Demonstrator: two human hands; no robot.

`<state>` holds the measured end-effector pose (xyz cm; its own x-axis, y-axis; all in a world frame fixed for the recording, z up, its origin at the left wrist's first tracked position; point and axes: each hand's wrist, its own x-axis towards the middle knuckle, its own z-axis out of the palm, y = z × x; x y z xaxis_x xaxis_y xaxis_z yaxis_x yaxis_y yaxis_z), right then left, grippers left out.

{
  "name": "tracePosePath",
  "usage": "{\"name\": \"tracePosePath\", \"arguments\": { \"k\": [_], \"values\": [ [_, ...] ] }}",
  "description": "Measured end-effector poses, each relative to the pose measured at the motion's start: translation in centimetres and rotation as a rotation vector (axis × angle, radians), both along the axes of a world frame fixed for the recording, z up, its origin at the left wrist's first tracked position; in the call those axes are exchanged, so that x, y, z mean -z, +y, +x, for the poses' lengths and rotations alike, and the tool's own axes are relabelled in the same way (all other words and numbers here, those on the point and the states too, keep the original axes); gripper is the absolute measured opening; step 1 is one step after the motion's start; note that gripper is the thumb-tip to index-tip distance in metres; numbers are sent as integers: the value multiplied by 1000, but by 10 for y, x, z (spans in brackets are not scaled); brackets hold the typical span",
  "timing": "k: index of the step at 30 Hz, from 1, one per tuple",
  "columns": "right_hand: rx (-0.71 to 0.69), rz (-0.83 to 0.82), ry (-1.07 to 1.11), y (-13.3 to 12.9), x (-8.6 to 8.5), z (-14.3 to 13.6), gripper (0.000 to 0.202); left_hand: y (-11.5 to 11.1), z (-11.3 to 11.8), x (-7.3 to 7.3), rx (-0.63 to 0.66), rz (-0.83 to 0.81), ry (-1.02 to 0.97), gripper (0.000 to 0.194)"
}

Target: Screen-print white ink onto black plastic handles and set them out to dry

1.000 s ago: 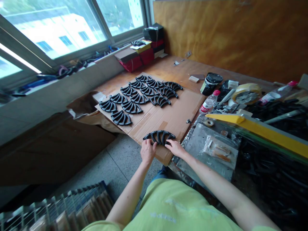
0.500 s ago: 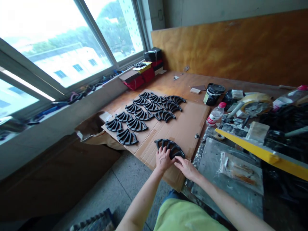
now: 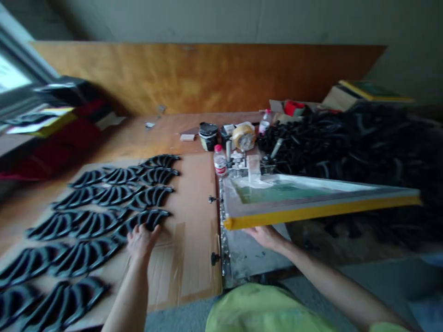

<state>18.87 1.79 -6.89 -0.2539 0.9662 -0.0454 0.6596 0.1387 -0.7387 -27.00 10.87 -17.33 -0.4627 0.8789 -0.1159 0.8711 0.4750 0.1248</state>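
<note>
In the head view, the left hand [image 3: 142, 242] is spread, thumb apart from the fingers, at the near edge of a black ribbed piece [image 3: 152, 217] on the cardboard [image 3: 194, 221]. The laying-out looks well along: other ribbed pieces [image 3: 90, 223] lie in rows left of and beyond that hand, while bare cardboard remains to its right. The right hand [image 3: 265, 236] reaches beneath the yellow-edged frame [image 3: 321, 210]; its fingertips are hidden, so its grip cannot be told. Beyond it, a large black heap [image 3: 311, 133] perhaps holds more pieces, suggesting plenty is left.
</note>
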Motion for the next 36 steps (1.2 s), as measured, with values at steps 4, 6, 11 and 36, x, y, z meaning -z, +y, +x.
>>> {"name": "tracePosePath", "arguments": {
  "k": [4, 6, 11, 36],
  "values": [
    [271, 89, -295, 3, -9, 99, 24, -15, 24, 11, 62, 185, 14, 82],
    [462, 119, -481, 5, -11, 153, 30, -32, 52, 6, 67, 270, -49, 83],
    [565, 53, -803, 17, 2, 240, 39, -76, 144, -12, 144, 357, -254, 70],
    [-88, 387, -210, 28, 14, 128, 24, -60, 307, -230, 166, 808, -1347, 50]
  ]
}}
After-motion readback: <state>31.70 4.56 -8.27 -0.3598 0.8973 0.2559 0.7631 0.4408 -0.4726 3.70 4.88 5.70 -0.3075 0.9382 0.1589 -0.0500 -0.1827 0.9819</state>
